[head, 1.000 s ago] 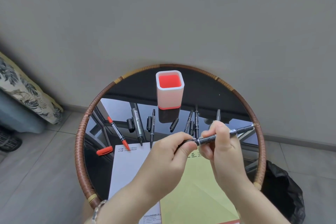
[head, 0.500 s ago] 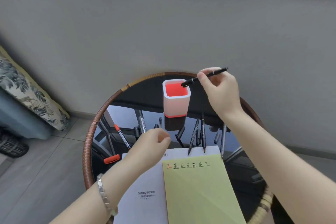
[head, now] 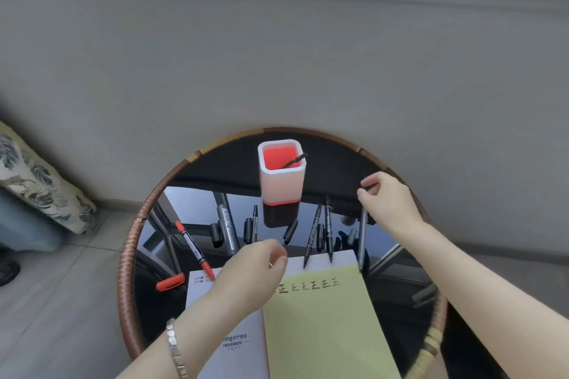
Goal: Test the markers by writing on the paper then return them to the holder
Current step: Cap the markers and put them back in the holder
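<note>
Your right hand (head: 388,204) hovers to the right of the holder (head: 281,181), over the round table (head: 123,271) with its glossy black top and woven rim. Its fingers are curled, thumb and forefinger nearly meeting; I cannot tell whether they pinch anything. Your left hand (head: 255,271) hangs loosely curled above the white pad (head: 234,344), nothing visible in it. One black marker (head: 294,160) leans inside the square, round-cornered white holder with its red lining. Other markers (head: 312,234) lie between it and the yellow-green paper (head: 323,323).
</note>
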`<move>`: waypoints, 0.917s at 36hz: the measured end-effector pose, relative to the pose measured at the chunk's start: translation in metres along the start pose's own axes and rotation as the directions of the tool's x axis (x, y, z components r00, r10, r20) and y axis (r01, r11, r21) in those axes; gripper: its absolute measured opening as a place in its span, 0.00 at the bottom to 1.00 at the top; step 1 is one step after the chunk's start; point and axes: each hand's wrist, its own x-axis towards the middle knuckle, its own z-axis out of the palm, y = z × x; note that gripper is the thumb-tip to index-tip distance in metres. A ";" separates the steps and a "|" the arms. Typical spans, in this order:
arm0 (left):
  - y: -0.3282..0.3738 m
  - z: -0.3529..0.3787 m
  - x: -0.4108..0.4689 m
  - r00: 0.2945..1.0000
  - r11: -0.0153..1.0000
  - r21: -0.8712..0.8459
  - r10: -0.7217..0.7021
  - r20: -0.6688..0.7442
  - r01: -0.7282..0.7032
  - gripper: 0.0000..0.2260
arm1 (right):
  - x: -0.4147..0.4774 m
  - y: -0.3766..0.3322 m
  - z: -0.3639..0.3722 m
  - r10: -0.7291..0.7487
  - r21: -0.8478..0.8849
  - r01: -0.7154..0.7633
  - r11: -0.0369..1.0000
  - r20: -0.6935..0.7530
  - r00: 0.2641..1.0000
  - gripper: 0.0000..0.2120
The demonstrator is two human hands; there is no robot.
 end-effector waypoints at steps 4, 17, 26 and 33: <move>0.002 0.008 0.001 1.000 1.000 0.003 0.000 0.022 0.000 0.12 | -0.012 0.034 0.005 0.218 -0.174 -0.193 0.966 0.139 0.966 0.15; 0.036 0.037 0.025 0.999 0.997 -0.077 0.022 -0.038 -0.025 0.09 | -0.020 0.048 0.019 0.311 -0.129 -0.291 0.948 0.183 0.933 0.07; 0.086 0.082 0.078 0.969 0.918 0.361 0.218 -0.112 -0.165 0.10 | -0.034 0.084 -0.021 0.285 0.109 -0.306 0.946 0.176 0.942 0.11; 0.094 0.104 0.088 0.977 0.898 0.417 0.194 -0.087 -0.141 0.09 | -0.044 0.093 -0.035 0.246 0.187 -0.268 0.945 0.131 0.960 0.17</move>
